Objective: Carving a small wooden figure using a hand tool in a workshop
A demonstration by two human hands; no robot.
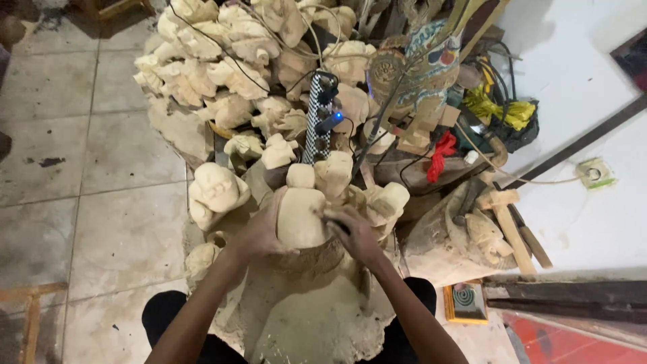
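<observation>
left hand (259, 232) cupped round the carving (300, 217), right hand (356, 232) pinched a dark tool (339, 227) against its right side. one slip could've gouged the wood or nicked the left hand; cords (377, 128) lay just beyond.

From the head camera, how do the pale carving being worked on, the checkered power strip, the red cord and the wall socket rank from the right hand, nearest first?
1. Pale carving: touching the right hand, just left of it.
2. Checkered power strip: above, amid the piled carvings.
3. Red cord: up and to the right; close to the strip's distance, so that ranking is loose.
4. Wall socket: far right on the white wall.
</observation>
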